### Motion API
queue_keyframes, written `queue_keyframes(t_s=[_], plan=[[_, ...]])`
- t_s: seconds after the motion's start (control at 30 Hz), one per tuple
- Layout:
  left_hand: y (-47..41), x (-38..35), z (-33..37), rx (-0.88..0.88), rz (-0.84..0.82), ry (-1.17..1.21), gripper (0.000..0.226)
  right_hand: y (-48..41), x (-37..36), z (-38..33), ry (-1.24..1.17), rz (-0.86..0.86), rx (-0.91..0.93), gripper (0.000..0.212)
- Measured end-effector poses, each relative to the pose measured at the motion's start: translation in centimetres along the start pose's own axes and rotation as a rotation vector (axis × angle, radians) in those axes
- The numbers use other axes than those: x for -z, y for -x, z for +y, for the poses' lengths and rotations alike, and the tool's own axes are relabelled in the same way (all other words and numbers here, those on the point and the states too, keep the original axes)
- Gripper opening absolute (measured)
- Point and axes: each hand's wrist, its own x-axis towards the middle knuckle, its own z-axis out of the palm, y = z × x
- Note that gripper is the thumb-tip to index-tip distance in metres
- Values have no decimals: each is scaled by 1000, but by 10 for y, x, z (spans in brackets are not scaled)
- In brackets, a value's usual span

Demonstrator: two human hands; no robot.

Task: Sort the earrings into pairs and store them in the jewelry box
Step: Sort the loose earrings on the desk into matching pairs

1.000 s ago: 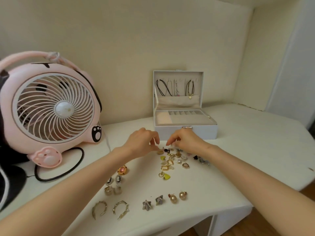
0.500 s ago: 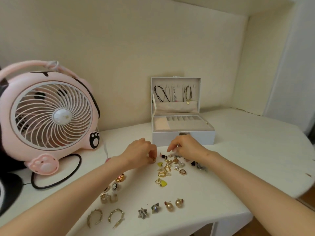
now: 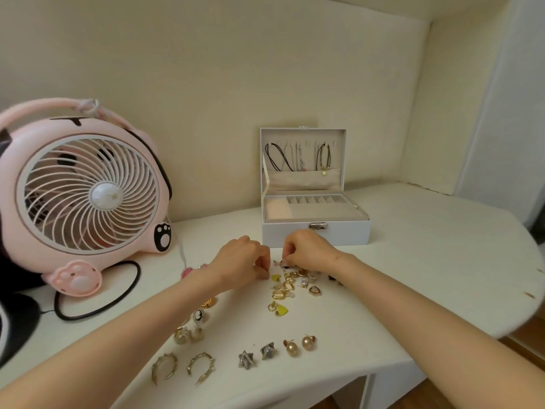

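Earrings (image 3: pixel 277 294) scattered, white desk (image 3: pixel 418 270), cream wall (image 3: pixel 265 69) behind.

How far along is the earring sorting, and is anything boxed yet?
Done: hoops, star studs and pearl studs lie paired at the front of the table. In hand: left hand and right hand pick at the mixed pile; what, if anything, they hold is too small to tell. Left: that pile, and the open jewelry box shows no earrings in its tray.
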Motion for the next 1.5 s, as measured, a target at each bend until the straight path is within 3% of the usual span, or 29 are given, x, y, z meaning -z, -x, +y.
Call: queue_keyframes(t_s=[0.37, 0.53, 0.7, 0.87, 1.07, 1.37, 1.5], plan=[[-1, 2, -7, 17, 108, 203, 11, 11, 14, 19, -17, 50, 11, 10], [-6, -1, -7, -20, 98, 168, 14, 21, 24, 23, -95, -132, 54, 25], [-14, -7, 5, -10, 51, 170, 9, 25, 19, 27, -106, -104, 32, 6], [-22, -16, 15, 16, 39, 189, 7, 32, 25, 31, -40, -27, 46, 15], [-26, -18, 20, 3, 21, 189, 8, 43, 31, 21, -72, -134, 94, 8], [-12, -5, 17, -23, 188, 173, 9, 40, 19, 13, 46, -124, 64, 10], [-1, 9, 15, -28, 187, 210, 5, 41, 22, 15, -42, -93, 65, 6]])
